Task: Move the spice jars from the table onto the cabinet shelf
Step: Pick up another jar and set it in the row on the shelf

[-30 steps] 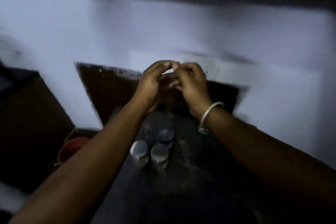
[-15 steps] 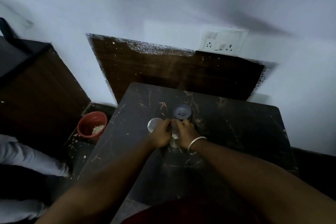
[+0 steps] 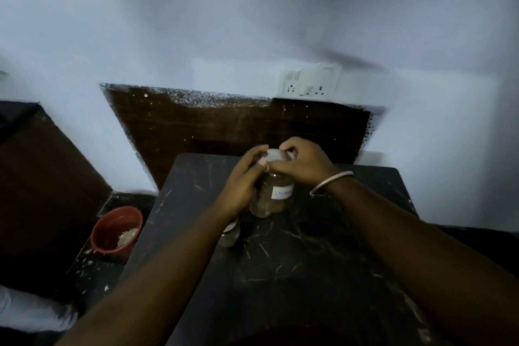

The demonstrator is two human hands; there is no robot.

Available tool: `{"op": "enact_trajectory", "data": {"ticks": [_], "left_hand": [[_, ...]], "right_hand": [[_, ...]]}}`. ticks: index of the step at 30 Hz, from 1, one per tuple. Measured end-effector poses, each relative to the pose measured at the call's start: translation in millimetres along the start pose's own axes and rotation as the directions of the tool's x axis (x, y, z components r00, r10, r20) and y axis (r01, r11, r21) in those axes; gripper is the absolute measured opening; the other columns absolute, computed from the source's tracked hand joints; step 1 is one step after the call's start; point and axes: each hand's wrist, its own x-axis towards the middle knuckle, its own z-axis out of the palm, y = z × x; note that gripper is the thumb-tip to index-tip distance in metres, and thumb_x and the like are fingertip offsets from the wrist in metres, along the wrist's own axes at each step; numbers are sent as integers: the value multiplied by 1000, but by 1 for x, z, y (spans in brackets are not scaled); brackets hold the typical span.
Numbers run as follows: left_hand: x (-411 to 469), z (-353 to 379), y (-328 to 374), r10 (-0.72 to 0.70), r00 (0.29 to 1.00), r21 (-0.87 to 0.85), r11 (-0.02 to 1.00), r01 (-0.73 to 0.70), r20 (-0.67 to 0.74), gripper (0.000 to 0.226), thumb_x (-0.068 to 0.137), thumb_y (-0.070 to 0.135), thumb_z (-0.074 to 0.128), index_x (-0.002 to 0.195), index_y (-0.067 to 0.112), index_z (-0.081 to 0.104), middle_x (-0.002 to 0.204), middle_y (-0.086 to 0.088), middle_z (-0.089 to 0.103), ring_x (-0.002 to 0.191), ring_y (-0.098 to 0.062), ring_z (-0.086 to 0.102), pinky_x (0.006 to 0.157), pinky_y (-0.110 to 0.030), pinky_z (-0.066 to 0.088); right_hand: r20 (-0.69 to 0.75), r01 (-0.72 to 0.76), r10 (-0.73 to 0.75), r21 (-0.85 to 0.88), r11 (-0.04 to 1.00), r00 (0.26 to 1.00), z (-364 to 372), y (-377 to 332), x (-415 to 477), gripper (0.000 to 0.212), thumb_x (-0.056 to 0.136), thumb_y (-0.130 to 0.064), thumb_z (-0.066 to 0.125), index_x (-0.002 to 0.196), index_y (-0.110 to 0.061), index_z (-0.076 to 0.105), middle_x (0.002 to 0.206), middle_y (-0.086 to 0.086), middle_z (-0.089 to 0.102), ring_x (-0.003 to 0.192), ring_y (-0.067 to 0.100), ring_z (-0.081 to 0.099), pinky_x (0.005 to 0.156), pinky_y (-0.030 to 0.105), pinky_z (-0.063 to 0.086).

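Over the far end of the desk (image 3: 323, 261), your left hand (image 3: 238, 188) and right hand (image 3: 304, 167) both curl round spice jars (image 3: 278, 194), a further jar (image 3: 230, 234) just nearer; seemingly none is shelved yet.

White-lidded labelled spice jar (image 3: 276, 192); second jar (image 3: 230, 234) beside

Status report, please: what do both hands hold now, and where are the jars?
Left hand and right hand both grip the labelled jar. Second jar stands on the table, partly hidden. No obstacle seen.
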Motion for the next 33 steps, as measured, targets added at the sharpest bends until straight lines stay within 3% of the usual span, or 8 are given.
{"op": "enact_trajectory", "data": {"ticks": [4, 8, 13, 16, 19, 22, 27, 33], "left_hand": [[9, 33, 69, 149, 989, -105, 983, -148, 5, 55, 105, 51, 26, 144, 18, 47, 138, -7, 62, 123, -17, 64, 97, -34, 56], [5, 57, 126, 285, 959, -163, 946, -282, -6, 55, 100, 44, 27, 139, 11, 47, 128, -17, 63, 110, -21, 67, 89, -31, 57], [-5, 72, 172, 285, 957, -421, 875, -240, 46, 55, 99, 52, 37, 132, 11, 52, 114, -16, 68, 93, -27, 70, 78, -39, 60], [-8, 82, 187, 296, 951, -453, 863, -226, 90, 48, 101, 52, 37, 126, 15, 56, 107, -12, 71, 90, -26, 72, 75, -39, 61], [-8, 91, 195, 282, 955, -472, 856, -209, 89, 46, 102, 51, 37, 123, 16, 58, 108, -12, 69, 94, -28, 69, 81, -41, 59], [-9, 98, 200, 270, 959, -456, 866, -204, 84, 44, 104, 50, 35, 118, 17, 61, 105, -11, 70, 94, -27, 69, 81, -41, 59], [-9, 104, 206, 263, 958, -450, 873, -187, 112, 52, 102, 53, 39, 125, 12, 59, 108, -16, 67, 95, -30, 68, 82, -42, 59], [-3, 110, 209, 268, 953, -444, 878, -179, 145, 62, 104, 53, 35, 137, 3, 49, 115, -22, 62, 101, -36, 64, 84, -44, 58]], "right_hand": [[-243, 62, -30, 123, 990, 970, -51, -49, -15, 69, 58, -82, 69, 101, -27, 68, 94, -12, 68, 85, 3, 65, 72, 26, 53], [-356, 166, -43, 324, 931, 933, -90, -82, -40, 71, 69, -85, 56, 85, -18, 70, 79, -6, 72, 70, 3, 68, 65, 24, 51], [-436, 454, -191, 649, 610, 879, -124, -85, -70, 34, 95, -25, 55, 101, 5, 69, 82, 5, 69, 51, -2, 61, 51, 9, 45], [-503, 535, -220, 653, 537, 836, -129, -86, -78, 29, 97, -16, 51, 110, 4, 67, 91, 9, 70, 69, 1, 68, 62, 14, 52], [-573, 587, -217, 609, 533, 791, -134, -89, -83, 33, 98, -18, 50, 115, 5, 66, 109, 23, 70, 98, 30, 71, 82, 31, 59], [-612, 612, -205, 585, 532, 764, -136, -91, -85, 40, 98, -19, 48, 120, 11, 63, 116, 32, 67, 107, 46, 66, 88, 41, 58], [-634, 628, -187, 596, 501, 750, -142, -93, -89, 36, 97, -20, 47, 117, 6, 64, 109, 21, 68, 99, 32, 68, 84, 37, 58], [-647, 647, -211, 566, 511, 733, -151, -90, -88, 34, 100, -21, 46, 114, 3, 65, 110, 21, 69, 102, 33, 69, 86, 40, 58]]}}
